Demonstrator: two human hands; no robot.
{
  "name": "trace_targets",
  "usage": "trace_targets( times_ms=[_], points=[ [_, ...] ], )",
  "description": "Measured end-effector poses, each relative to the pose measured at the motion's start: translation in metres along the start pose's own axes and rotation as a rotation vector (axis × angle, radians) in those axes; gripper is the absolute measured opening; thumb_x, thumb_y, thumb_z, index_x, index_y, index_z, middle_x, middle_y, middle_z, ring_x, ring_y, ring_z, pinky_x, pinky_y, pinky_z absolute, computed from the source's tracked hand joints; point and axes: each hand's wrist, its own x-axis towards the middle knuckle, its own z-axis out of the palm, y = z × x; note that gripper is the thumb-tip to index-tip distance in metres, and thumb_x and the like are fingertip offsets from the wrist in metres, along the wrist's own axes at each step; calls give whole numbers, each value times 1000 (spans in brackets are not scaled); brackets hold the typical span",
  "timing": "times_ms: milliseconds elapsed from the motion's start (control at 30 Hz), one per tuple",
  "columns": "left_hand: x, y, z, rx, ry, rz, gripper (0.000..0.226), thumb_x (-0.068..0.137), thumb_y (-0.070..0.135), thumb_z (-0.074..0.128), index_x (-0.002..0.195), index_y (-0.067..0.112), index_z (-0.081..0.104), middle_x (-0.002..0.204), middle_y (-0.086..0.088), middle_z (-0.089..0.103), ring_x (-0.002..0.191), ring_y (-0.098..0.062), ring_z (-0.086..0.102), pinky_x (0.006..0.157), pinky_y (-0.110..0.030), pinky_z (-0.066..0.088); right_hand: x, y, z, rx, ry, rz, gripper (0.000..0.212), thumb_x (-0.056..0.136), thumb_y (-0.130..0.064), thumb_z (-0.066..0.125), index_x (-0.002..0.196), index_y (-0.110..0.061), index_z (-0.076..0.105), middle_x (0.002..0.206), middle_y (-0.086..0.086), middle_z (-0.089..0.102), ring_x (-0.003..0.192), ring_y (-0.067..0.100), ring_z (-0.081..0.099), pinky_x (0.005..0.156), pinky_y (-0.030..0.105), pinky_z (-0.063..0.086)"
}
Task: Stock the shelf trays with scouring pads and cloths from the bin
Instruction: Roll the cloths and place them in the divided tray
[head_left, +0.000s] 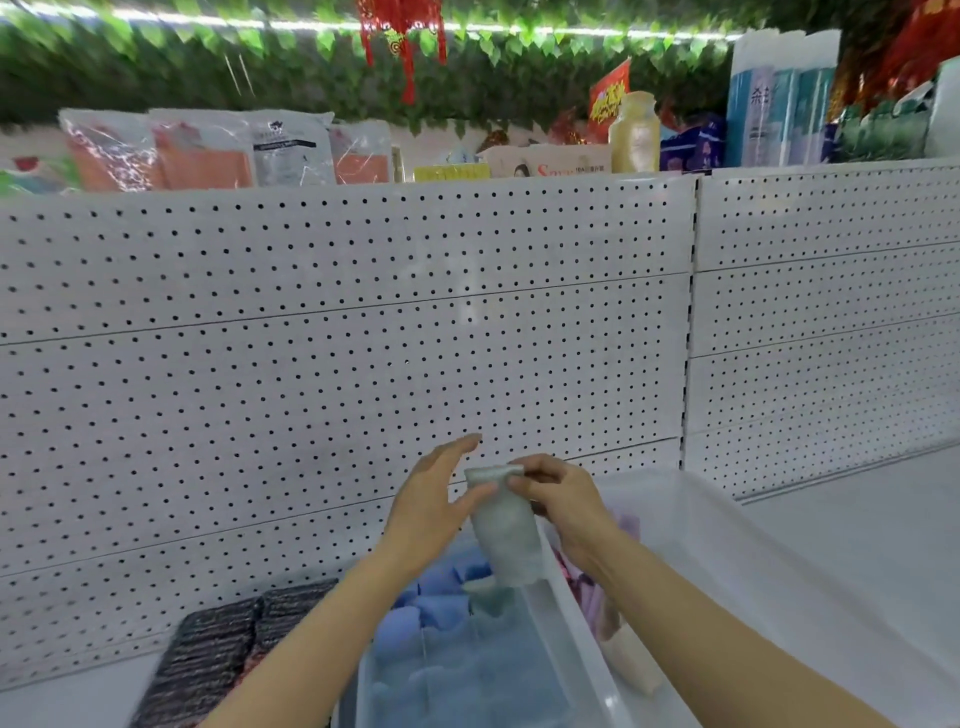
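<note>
The cloth (505, 525) hangs long axis down from the right hand (563, 501), whose fingers (524, 480) pinch its top edge; the left hand (428, 499), fingers straight, touches its side above the tray (576, 613).

- Retail shop, household-goods aisle.
- White pegboard (363, 322) gondola backing, joined in sections, with a white shelf (857, 530) at its foot.
- Packaged goods (208, 150) lined up along the top: bagged items, boxes, a bottle (634, 132), tall paper packs (779, 98).
- Clear trays (576, 613) on the shelf, sorted stock inside; dark pads (218, 654) stacked beside them.
- Overhead: fake leaf garland (156, 57), red hanging ornament (402, 31), strip light.
</note>
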Motion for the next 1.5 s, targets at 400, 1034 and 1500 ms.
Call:
trace_targets(
  times_ms=[400,1034,1500],
  points=[
    [2,-2,-37,-469,-28,-384,17,89,16,69,106,16,66,91,-11,69,82,-25,68,68,-32,60,-5,28,31,-62,-163,87,27,82,1,66,108,-6,59,99,14,73,89,27,68,71,36,55],
    [-64,-59,-25,20,-152,-384,11,82,25,75,92,27,73,98,6,59,88,-13,58,70,-17,45,0,70,61,-907,-303,-121,27,68,-13,78,89,-22,65,98,-2,44,88,12,48,71,19,39],
    [-99,-115,-17,107,-311,-456,41,78,30,78,117,29,65,116,10,67,105,-9,62,93,-29,49,19,141,83,-1051,-514,-70,23,70,-18,78,88,-14,64,78,-3,57,72,13,51,59,21,36]
  ],
)
